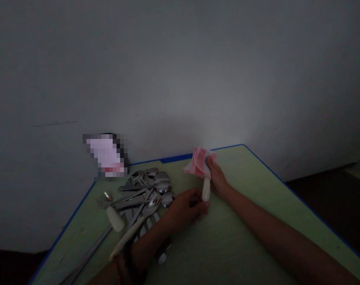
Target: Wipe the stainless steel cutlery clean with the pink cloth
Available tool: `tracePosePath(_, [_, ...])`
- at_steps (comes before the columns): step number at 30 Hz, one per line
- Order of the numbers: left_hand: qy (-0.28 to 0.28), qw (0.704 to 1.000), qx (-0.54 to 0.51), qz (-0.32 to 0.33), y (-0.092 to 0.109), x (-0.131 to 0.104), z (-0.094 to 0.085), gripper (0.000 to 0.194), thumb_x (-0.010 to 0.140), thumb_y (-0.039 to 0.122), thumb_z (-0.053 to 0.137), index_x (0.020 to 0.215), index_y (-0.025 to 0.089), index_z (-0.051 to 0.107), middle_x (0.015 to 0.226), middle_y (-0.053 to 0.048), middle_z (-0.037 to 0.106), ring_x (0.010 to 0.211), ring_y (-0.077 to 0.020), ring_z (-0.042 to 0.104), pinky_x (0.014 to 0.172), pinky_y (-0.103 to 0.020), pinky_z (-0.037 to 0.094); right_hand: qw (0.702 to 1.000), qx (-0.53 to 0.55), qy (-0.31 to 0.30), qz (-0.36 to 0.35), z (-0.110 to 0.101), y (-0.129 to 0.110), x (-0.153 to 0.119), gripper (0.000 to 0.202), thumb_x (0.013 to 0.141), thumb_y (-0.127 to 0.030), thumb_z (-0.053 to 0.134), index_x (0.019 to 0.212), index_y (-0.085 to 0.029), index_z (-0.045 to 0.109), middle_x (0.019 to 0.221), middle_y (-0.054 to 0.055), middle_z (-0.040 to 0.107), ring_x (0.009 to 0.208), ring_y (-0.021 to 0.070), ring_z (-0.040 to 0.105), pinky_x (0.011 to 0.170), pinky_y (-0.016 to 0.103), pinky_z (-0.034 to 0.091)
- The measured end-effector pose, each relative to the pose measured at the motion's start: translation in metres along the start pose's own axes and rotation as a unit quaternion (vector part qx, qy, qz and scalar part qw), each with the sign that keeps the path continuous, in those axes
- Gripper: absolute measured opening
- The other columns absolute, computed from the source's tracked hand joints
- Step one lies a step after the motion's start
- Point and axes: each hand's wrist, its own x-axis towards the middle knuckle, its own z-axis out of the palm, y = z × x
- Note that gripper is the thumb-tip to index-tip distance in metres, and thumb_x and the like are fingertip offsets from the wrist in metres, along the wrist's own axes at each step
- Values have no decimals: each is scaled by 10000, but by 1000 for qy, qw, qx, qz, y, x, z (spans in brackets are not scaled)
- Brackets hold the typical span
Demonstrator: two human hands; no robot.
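A dark bracelet (130, 259) is on the left wrist, at the near side. The left hand (185, 208) is curled at the near end of a cream handle (206, 190); whether its fingers pinch it, I cannot tell. To the left lies a pile of metal spoons and forks (162, 187) on the green table (242, 237). Farther, the right hand (217, 177) holds a pink-and-white cloth (201, 162) closely around the handle's far part. At far left, a pixelated object (107, 152) stands near the grey wall (180, 71).
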Motion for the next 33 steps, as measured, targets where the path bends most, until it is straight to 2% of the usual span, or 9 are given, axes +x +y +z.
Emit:
tracePosePath(24, [3, 1000, 3, -5, 2, -1, 1, 237, 799, 389, 530, 851, 158, 521, 696, -3, 623, 499, -84, 495, 440, -185, 379, 1000, -15, 9, 0, 1, -2, -1, 491, 700, -607, 549, 832, -142, 637, 727, 52, 654, 677, 158, 561, 699, 276, 425])
tracePosePath(29, [42, 998, -34, 26, -1, 0, 2, 368, 843, 422, 468, 1091, 152, 446, 848, -55, 642, 540, -98, 541, 418, -189, 420, 1000, -8, -19, 3, 0, 2, 0, 415, 696, -511, 605, 886, -143, 627, 749, 39, 665, 672, 153, 565, 658, 269, 425])
tracePosePath(33, [76, 996, -31, 45, -3, 2, 3, 354, 860, 455, 420, 1019, 143, 472, 841, -52, 600, 563, -107, 545, 388, -192, 442, 998, 43, -26, 23, 3, -4, -1, 301, 691, -394, 640, 845, -135, 638, 731, 33, 669, 659, 139, 567, 658, 264, 420])
